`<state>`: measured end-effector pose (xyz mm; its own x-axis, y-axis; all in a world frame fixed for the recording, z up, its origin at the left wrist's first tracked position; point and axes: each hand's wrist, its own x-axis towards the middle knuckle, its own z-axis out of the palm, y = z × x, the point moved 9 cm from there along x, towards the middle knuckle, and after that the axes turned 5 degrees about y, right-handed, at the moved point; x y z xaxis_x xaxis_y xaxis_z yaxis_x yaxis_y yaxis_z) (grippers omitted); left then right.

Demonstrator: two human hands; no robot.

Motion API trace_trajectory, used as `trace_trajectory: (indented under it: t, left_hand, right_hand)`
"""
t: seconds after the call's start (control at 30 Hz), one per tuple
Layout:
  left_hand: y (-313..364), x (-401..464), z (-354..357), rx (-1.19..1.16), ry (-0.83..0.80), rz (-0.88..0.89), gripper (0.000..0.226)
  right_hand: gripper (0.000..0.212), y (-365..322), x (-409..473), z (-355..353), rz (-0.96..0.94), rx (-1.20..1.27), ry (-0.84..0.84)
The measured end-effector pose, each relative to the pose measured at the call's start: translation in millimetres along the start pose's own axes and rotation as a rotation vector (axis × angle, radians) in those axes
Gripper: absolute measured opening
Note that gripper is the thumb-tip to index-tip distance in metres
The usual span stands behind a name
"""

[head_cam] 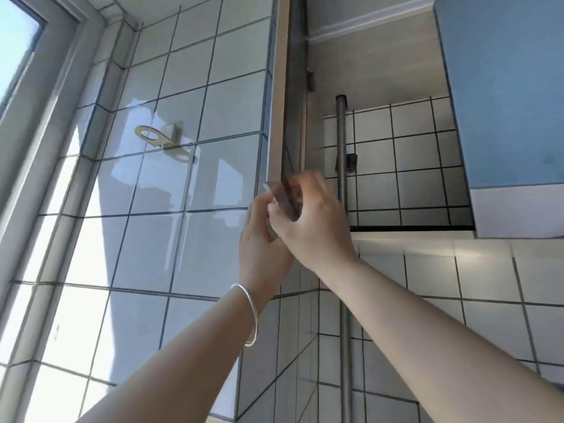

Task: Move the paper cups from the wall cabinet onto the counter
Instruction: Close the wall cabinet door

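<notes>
I look up at the wall cabinet point(381, 56). Its left door point(287, 96) stands swung out, edge-on to me. Both hands grip the door's bottom corner: my left hand point(262, 239), with a silver bangle on the wrist, holds it from the left, and my right hand point(314, 218) wraps it from the right. The cabinet's inside shows a bare back panel, tiles and a vertical metal pipe point(341, 141). No paper cups are in view. The counter is out of view.
The blue right-hand cabinet door point(503, 96) is closed at the upper right. A glossy tiled wall with a metal bracket point(161, 138) fills the left. A window frame point(39, 123) runs along the far left. The pipe continues down the tiled corner below the cabinet.
</notes>
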<state>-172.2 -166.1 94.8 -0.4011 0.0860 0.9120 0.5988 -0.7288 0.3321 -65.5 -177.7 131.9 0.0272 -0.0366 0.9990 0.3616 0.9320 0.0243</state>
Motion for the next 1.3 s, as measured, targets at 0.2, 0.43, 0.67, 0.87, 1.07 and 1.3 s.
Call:
trace_trajectory:
  t: [0.2,0.43,0.67,0.87,1.07,1.3]
  left_hand:
    - [16.8,-18.1,53.7,0.169,-0.065,0.175,0.064]
    - [25.5,-35.2,117.6,0.33,-0.017,0.397,0.071]
    - [21.9,-55.8,205.8,0.569,-0.091,0.506,0.073]
    - [-2.5,-62.8,260.1,0.699,-0.114,0.541,0.079]
    - [-17.1,-65.6,294.2,0.771,-0.124,0.566,0.081]
    - [-32.5,-66.6,312.5,0.741,-0.078,0.582,0.082]
  right_hand:
    - [0.024,43.0,-5.1,-51.0,0.082,0.072,0.072]
    - [0.063,100.8,-23.9,-106.5,0.276,0.087,0.138]
    - [0.068,190.5,-28.5,-153.9,0.413,-0.216,0.078]
    - [0.08,239.7,-39.5,-151.1,0.307,-0.824,-0.197]
    - [0.086,280.4,-47.5,-143.5,0.294,-0.947,-0.341]
    - [0.084,308.4,-47.7,-133.9,0.291,-0.925,-0.371]
